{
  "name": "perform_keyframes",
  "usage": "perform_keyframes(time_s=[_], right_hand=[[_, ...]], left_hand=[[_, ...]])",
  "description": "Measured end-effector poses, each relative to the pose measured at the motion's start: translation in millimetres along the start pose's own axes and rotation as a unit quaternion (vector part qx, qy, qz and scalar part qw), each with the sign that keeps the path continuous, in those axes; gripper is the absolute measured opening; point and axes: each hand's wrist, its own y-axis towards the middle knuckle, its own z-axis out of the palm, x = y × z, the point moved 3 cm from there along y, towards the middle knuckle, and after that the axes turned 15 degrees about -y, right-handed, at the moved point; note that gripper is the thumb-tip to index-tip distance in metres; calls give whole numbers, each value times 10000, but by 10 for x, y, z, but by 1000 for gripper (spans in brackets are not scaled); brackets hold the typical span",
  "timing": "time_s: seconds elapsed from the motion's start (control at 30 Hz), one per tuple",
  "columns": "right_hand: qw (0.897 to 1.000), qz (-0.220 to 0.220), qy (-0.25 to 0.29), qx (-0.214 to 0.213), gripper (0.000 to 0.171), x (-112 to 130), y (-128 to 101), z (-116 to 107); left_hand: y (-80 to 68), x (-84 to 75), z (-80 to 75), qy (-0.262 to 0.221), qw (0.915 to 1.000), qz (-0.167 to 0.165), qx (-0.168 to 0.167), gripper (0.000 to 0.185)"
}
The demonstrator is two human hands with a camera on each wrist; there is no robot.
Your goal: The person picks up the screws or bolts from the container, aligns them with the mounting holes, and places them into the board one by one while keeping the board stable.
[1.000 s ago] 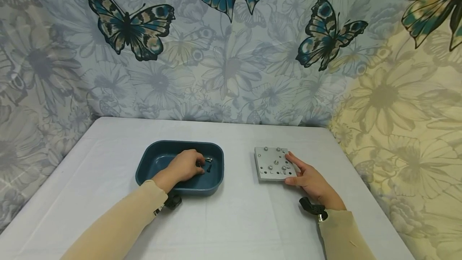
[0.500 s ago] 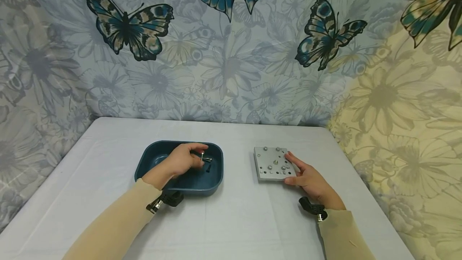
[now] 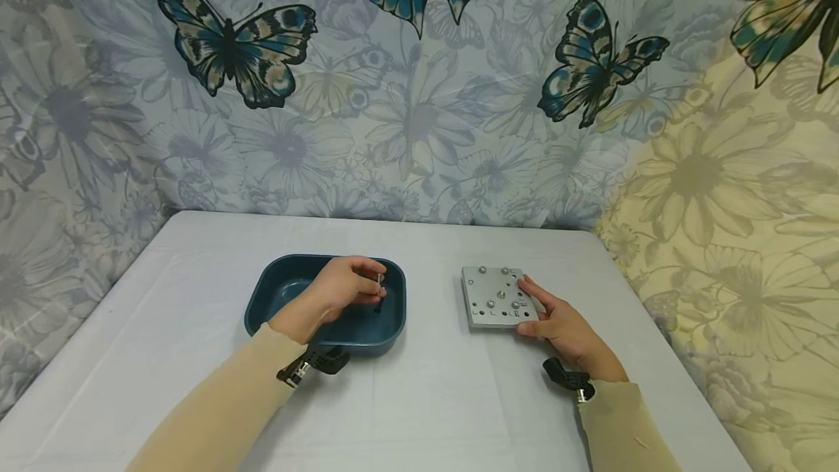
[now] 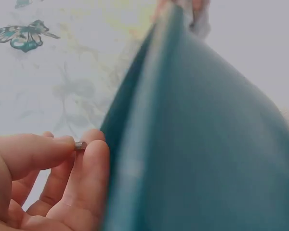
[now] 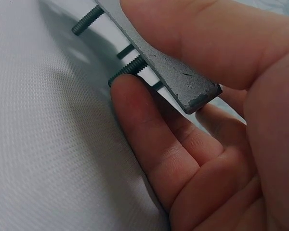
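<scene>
My left hand (image 3: 334,286) is over the right part of a dark blue tray (image 3: 265,296), pinching a small silver screw (image 3: 379,280) upright between thumb and fingers. In the left wrist view, only a short grey end of this screw (image 4: 80,145) shows at the thumb tip. Beneath the fingers, a dark screw (image 3: 378,307) lies on the tray floor. My right hand (image 3: 569,326) grips the right edge of a silver metal plate (image 3: 481,293) with holes and several screw heads on top. In the right wrist view, threaded screw shanks (image 5: 88,19) stick out below the plate (image 5: 188,79).
A white cloth covers the table (image 3: 432,384). Behind it hangs a floral backdrop (image 3: 419,130) with butterflies. The tray and plate stand apart, with a strip of cloth between them.
My left hand was down among the screws in the tray, then rose with a silver screw and has shifted slightly right. My right hand and the plate have stayed in place.
</scene>
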Motion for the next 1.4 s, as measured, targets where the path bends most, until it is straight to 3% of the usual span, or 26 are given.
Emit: perform_keyframes(time_s=[0.2, 0.4, 0.7, 0.93, 1.17, 1.4], right_hand=[[10000, -11, 62, 31, 97, -10, -17, -2], [9999, 24, -154, -21, 97, -28, -23, -14], [10000, 15, -30, -1, 97, -49, -24, -12], [10000, -1, 28, 44, 97, -24, -23, -3], [9999, 16, -147, -9, 96, -17, 0, -15], [10000, -3, 51, 54, 96, 1, -19, -21]], left_hand=[[41, -3, 147, -588, 9976, -274, 259, 27], [88, 8, 377, -727, 9951, -329, 577, 23], [196, 156, 1001, -31, 9983, -58, 582, 18], [271, 331, 1364, 322, 9983, 452, 165, 17], [371, 529, 1443, 1044, 9908, 800, -330, 12], [412, 594, 1455, 1573, 9793, 1256, -225, 14]])
